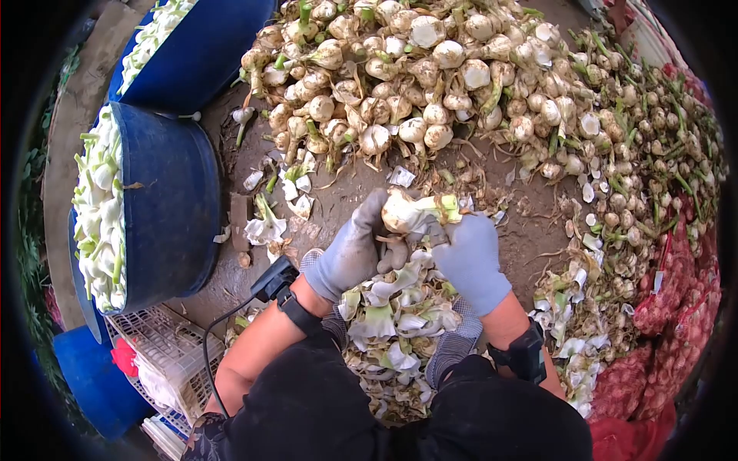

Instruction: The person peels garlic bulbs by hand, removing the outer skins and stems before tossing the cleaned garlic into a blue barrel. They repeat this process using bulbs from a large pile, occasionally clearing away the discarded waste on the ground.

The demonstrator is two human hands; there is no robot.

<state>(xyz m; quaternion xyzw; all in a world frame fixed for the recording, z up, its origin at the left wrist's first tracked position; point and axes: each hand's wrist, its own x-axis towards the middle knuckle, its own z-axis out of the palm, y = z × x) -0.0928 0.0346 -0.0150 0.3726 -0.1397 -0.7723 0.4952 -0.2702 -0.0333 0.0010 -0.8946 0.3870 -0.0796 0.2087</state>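
Note:
Between my two gloved hands is a garlic bulb [401, 210] with brownish outer skin and a short, pale green stem pointing right. My left hand [350, 253], in a grey glove, has its fingers closed around the bulb's left side and underside. With its fingers closed, my right hand [473, 260] pinches at the stem and the skin near it; its fingertips are partly hidden. Below both hands, a heap of peeled-off garlic skins [396, 307] lies between my shoes.
A large pile of unpeeled garlic [407, 84] spreads ahead, with smaller bulbs [638, 146] at right. Blue tubs [169, 200] of peeled white garlic stand at left, near a white plastic crate [165, 346]. Red mesh sacks [665, 315] lie at right. Loose skins [269, 230] litter the ground.

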